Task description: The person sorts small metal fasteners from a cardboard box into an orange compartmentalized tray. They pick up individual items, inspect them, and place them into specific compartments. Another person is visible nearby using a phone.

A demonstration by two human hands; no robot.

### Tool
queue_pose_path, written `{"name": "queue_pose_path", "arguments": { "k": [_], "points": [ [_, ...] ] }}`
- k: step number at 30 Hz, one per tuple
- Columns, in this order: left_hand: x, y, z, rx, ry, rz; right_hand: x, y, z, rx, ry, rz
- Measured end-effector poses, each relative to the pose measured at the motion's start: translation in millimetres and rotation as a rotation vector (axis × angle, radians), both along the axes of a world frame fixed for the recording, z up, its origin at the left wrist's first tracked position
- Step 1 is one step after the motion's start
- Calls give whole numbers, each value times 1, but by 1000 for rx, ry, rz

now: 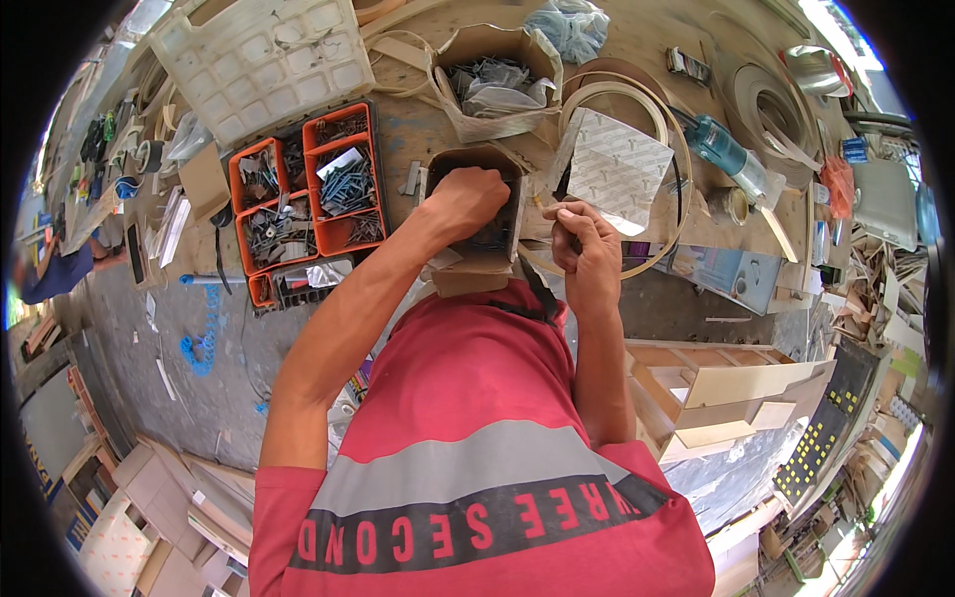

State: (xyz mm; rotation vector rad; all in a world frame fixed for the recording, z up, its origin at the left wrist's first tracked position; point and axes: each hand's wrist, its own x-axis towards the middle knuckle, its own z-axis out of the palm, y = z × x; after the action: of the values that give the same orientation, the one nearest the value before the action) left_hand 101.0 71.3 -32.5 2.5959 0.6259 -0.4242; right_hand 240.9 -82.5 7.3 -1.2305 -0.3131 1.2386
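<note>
Cardboard box, brown, open-topped, upright [515, 224]: stands at the near edge of the wooden tabletop [406, 121], between a black-and-orange compartment organizer of screws [316, 195] and a white patterned flat packet [619, 167]. A brown cardboard flap [472, 283] folds out toward the red shirt [468, 368].

Handling, as judged: thin walls, light in themselves, likely to flex or crease if squeezed at the rim; total weight depends on the contents. Best hold: low on two opposite walls, a palm on each; the loose flap is a poor handle.

Left hand [472, 197]: lowered into the mouth of the box, knuckles up. State of grip: cannot be told, fingertips being out of sight.

Right hand [589, 239]: just right of the box, thumb and index finger closed together, other fingers curled. At the tips, a small pale item [548, 211], seemingly pinched; light by its size, easily dropped, best held by its end.

Hidden or unclear: box interior in deep shadow, contents not identifiable; part of the box's left side covered by the left wrist; right palm concealed by its own fingers; material and full shape of the pinched item too small to read.
</note>
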Motion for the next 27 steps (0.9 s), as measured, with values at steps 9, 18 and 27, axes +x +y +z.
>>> {"name": "queue_pose_path", "arguments": {
  "k": [9, 18, 27],
  "points": [
    [-21, 8, 25, -47, -159, 3, 4, -5, 8, 0, 178, -97],
    [-56, 22, 61, -413, -562, 273, 1, 3, 15, 18, 180, -61],
    [-67, 5, 54, -975, -784, 712, -8, 16, 10, 38, 214, -23]
  ]
}}
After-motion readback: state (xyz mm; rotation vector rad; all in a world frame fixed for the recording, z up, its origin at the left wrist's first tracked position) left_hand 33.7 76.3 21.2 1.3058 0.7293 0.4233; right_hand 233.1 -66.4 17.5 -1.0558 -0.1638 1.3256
